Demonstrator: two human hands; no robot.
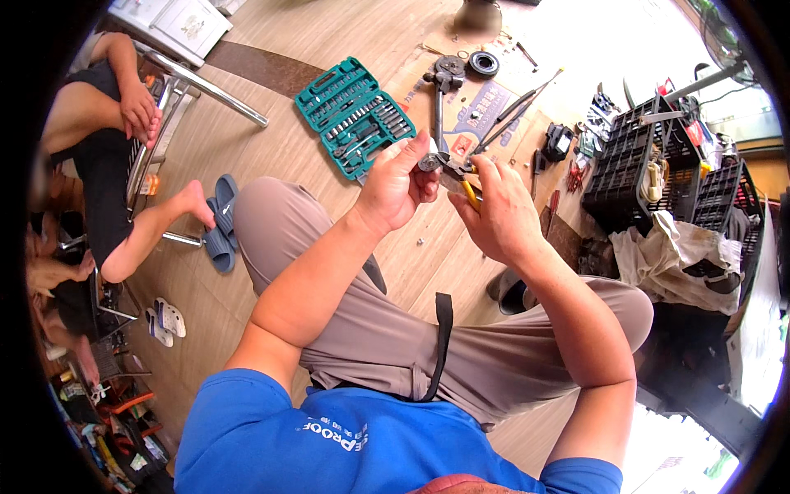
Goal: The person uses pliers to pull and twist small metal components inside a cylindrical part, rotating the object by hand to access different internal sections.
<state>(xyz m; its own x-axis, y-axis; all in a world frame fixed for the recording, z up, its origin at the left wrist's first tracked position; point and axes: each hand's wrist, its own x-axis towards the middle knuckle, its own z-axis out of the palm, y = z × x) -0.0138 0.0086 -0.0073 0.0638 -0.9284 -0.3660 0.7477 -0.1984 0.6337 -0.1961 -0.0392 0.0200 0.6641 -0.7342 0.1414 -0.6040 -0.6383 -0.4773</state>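
Both my hands meet in front of my knees, above the floor. My left hand [393, 189] is closed around a small round metal part [429, 162] with a whitish piece beside it, pinched between thumb and fingers. In my right hand [508, 216] is a pair of pliers [471, 194] with yellow on the handles. The dark jaws of the pliers are at or very near the metal part; whether they grip it I cannot tell. Part of the handles is hidden by my right fingers.
Beyond my hands lie an open green socket set case [303, 105] and a cardboard sheet [494, 92] bearing a black ring [484, 63] and tools. Black crates [611, 179] stand right, a cloth [671, 251] near them. Another person's bare foot [196, 204] is left, beside blue slippers [220, 235].
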